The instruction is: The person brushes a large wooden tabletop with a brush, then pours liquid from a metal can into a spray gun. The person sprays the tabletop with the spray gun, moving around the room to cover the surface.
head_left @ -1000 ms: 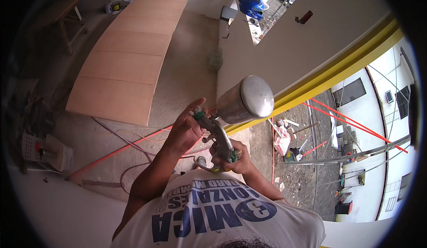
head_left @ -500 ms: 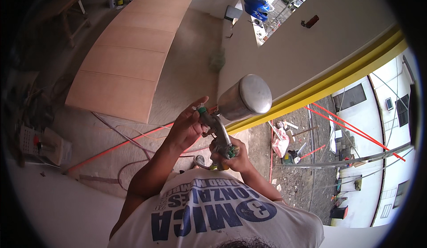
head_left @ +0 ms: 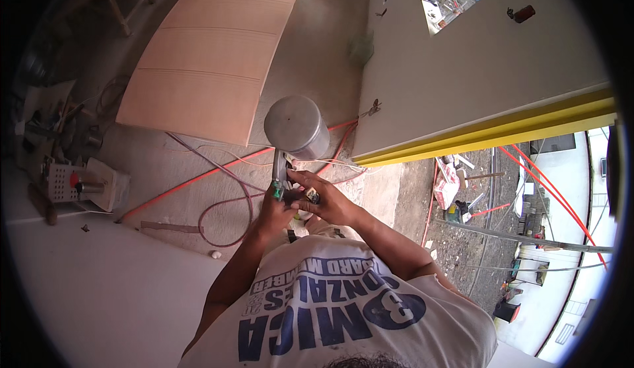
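A metal spray gun (head_left: 280, 167) with a large round silver cup (head_left: 294, 125) is held in front of my waist, the cup pointing away from me. My left hand (head_left: 269, 213) is closed round the gun's lower body, beside a green-stained fitting (head_left: 277, 190). From the other side, my right hand (head_left: 328, 199) closes on the gun, its fingers reaching just below the cup. A small yellowish, dark-edged piece (head_left: 312, 195) shows at the right fingers; I cannot tell what it is. My fingers hide most of the handle.
A long pinkish-brown panel (head_left: 201, 71) lies ahead on the left. Red hoses (head_left: 198, 187) snake over the floor. A white perforated crate (head_left: 69, 184) stands at left. On the right, a yellow-edged wall opening (head_left: 489, 130) gives onto rubble-strewn ground.
The spray gun has moved left and turned, so its cup now points ahead instead of to the right. My right hand has shifted further up the gun; my left hand is lower.
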`<act>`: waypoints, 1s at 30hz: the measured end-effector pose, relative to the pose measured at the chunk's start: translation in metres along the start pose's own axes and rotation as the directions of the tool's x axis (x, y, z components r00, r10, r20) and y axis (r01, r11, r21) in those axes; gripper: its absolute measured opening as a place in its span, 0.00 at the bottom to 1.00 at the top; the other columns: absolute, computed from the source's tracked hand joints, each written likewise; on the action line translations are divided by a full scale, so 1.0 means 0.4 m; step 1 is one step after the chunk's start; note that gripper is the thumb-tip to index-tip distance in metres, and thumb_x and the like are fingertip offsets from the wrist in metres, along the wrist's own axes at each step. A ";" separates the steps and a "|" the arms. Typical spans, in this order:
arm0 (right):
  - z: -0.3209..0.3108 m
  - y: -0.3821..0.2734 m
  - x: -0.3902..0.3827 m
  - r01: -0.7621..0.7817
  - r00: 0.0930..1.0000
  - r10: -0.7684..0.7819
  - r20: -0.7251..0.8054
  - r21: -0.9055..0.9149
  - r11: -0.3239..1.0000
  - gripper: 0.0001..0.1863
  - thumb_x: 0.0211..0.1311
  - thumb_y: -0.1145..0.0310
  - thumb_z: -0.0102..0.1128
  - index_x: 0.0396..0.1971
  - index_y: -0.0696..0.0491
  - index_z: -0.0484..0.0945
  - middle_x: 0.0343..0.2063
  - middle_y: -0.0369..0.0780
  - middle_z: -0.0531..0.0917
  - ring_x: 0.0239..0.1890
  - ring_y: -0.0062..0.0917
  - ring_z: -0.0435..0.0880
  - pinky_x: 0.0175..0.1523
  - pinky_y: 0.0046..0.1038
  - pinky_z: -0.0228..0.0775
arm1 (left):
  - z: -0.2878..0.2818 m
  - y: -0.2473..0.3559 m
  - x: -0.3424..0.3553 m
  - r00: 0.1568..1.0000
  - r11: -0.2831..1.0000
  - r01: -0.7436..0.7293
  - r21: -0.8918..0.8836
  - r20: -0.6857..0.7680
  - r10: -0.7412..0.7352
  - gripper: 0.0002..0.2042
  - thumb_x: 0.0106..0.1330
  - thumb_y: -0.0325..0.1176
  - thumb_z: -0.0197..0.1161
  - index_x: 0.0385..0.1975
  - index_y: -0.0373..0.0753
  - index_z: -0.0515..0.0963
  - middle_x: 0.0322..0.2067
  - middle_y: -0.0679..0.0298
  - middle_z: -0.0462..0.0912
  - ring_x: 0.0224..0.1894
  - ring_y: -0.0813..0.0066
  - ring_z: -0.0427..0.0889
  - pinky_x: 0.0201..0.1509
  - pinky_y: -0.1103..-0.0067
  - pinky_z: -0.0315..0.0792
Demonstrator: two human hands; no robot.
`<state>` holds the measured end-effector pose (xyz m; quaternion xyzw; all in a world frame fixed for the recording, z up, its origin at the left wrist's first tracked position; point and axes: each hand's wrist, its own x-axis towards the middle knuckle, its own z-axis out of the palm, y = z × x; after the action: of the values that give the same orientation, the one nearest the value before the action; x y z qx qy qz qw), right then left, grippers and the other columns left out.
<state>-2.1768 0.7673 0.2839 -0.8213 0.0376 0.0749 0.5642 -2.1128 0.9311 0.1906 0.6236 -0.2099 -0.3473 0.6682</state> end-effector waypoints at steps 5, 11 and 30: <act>-0.113 0.122 -0.003 -0.120 0.982 0.131 0.138 -0.085 0.989 0.22 0.69 0.55 0.65 0.53 0.56 0.82 0.56 0.47 0.80 0.62 0.40 0.77 0.66 0.37 0.70 | -0.147 -0.179 -0.030 0.960 0.946 -0.018 0.324 -0.259 0.107 0.08 0.62 0.24 0.59 0.39 0.31 0.80 0.28 0.57 0.82 0.30 0.62 0.84 0.38 0.65 0.75; -0.227 0.578 0.127 -0.535 0.784 0.607 -0.135 0.351 0.769 0.16 0.72 0.57 0.64 0.41 0.56 0.81 0.29 0.39 0.81 0.37 0.17 0.84 0.45 0.23 0.79 | -0.143 -0.244 -0.042 0.830 0.943 0.322 -0.083 -0.454 -0.323 0.13 0.71 0.30 0.62 0.52 0.33 0.75 0.27 0.65 0.77 0.28 0.82 0.79 0.27 0.79 0.72; 0.340 1.049 0.538 -0.386 0.687 0.708 0.163 0.908 0.165 0.09 0.66 0.71 0.66 0.37 0.60 0.76 0.33 0.44 0.83 0.32 0.26 0.87 0.42 0.28 0.87 | 0.043 -0.419 0.161 0.757 0.636 0.555 0.536 -0.643 -0.118 0.23 0.66 0.23 0.65 0.62 0.30 0.72 0.47 0.52 0.81 0.48 0.57 0.83 0.51 0.67 0.77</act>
<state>-2.0369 0.7477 -0.1859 -0.3115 0.4537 0.1180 0.8266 -2.1158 0.8755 0.0190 0.9290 0.0037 -0.1696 0.3290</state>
